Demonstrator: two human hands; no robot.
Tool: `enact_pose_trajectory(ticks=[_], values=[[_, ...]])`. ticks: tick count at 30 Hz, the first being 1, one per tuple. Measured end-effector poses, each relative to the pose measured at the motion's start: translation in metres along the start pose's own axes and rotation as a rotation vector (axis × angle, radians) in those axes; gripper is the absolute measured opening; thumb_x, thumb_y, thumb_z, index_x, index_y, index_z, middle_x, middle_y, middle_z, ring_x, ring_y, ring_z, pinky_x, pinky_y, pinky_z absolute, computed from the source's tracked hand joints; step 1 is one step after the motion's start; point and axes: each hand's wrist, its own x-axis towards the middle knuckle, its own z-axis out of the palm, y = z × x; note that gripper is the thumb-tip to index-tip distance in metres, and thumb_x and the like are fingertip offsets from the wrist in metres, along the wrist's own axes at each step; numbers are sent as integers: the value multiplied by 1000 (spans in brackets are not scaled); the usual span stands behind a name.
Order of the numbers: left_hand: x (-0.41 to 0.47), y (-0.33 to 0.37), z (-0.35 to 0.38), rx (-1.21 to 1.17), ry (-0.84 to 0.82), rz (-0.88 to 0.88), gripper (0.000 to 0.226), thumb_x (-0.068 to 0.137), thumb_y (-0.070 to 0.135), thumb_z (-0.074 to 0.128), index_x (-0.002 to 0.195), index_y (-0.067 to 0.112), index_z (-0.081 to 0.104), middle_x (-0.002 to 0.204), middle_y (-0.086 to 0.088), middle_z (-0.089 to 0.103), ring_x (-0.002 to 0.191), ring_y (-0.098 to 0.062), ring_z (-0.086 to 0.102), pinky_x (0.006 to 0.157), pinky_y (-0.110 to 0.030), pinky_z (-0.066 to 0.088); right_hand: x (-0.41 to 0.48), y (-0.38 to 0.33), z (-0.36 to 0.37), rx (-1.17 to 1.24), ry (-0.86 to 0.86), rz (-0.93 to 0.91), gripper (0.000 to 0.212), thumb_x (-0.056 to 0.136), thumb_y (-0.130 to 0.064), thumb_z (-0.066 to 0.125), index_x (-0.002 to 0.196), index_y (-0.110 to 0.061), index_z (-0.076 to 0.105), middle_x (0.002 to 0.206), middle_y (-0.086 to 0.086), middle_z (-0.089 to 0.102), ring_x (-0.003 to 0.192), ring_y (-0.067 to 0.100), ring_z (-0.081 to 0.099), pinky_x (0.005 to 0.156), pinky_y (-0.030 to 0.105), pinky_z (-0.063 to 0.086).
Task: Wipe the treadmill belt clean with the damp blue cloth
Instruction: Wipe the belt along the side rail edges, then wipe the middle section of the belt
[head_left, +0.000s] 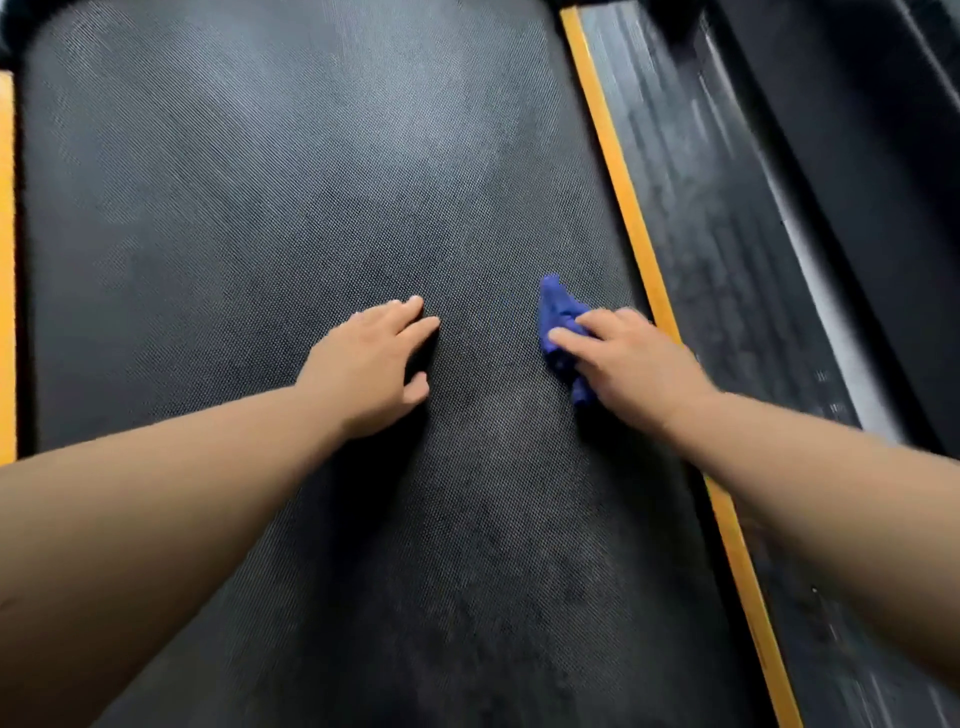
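Dark textured treadmill belt (311, 182) fills the view, bordered by a yellow strip (613, 156) on the right with a ribbed black side rail (727, 234) beyond it, and a second yellow strip (6, 260) at the far left edge.

Item 1: the blue cloth (558, 317) lies bunched on the belt near the right yellow strip, under the right hand (631, 364). Fingers there are extended over the cloth and press it down; whether the thumb hooks round it cannot be told.

Item 2: the left hand (371, 364) rests flat on the belt, well apart from the cloth, fingers straight and close together, thumb set out to the side. It holds nothing.

Item 3, progress: wiping appears under way on the right side. Pale, hazy streaks show across the upper belt; whether these are dust or damp film cannot be told. No area can be confirmed clean. Judged remaining: the centre, the left side and the near end.
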Motion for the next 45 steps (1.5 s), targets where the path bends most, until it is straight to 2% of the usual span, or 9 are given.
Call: enact_pose_trajectory(ticks=[4,11,16,23,28,34,39,42,45], values=[[0,2,4,-26,9,-15,64,81,37,55,141,17,43,151,-9,34,137,-29,34,110,-52,30,-3,12,-9,-74,69,175,32,82,-20,62,113,-15,63,102,16,59,89,37,54,63,43,52],[1,5,10,-7,37,-36,69,73,41,43,136,15,48,147,-11,40,134,-32,39,108,-56,32,0,-21,9,17,46,-154,39,83,-25,36,107,-16,65,98,8,64,78,34,59,67,43,54],[2,6,13,-9,70,-29,67,74,41,38,134,12,50,146,-12,42,132,-33,40,106,-56,33,-1,35,-12,-141,126,-27,36,83,-21,36,94,-10,69,90,13,64,72,34,55,58,40,52],[-1,5,8,3,11,-19,77,74,51,29,140,15,43,151,-10,33,138,-32,32,109,-58,27,-39,6,-4,-38,-54,263,26,82,-15,59,108,-9,57,98,15,51,88,34,49,64,41,49],[-25,3,-5,80,-174,-251,86,75,71,52,147,43,12,159,-3,-3,145,-33,-4,106,-67,18,-65,3,-14,150,-56,268,33,81,-12,56,113,-13,61,109,13,54,100,36,50,78,45,50],[-80,3,9,-70,-461,-420,115,63,70,69,143,51,-12,155,3,-26,143,-37,-10,107,-63,25,-60,-15,10,70,35,369,47,81,-13,55,127,-9,54,114,19,53,99,41,50,76,45,48],[-85,0,21,-40,-382,-379,117,63,63,74,144,50,-11,155,3,-23,143,-38,-7,106,-61,31,-140,-67,39,78,-1,282,64,60,-16,64,123,-7,57,115,20,55,89,39,53,79,46,54],[-83,-2,22,-35,-340,-356,114,64,65,73,145,50,-5,156,3,-16,143,-37,-2,105,-56,34,-113,-30,24,35,9,132,46,72,-15,52,118,-13,57,107,14,55,86,37,50,66,49,53],[-92,-4,23,-29,-275,-325,110,62,67,72,146,49,3,157,-1,-9,142,-38,3,108,-57,30,-81,-8,11,-45,-24,281,45,85,-13,51,130,-18,48,121,11,47,102,35,43,79,44,48]])
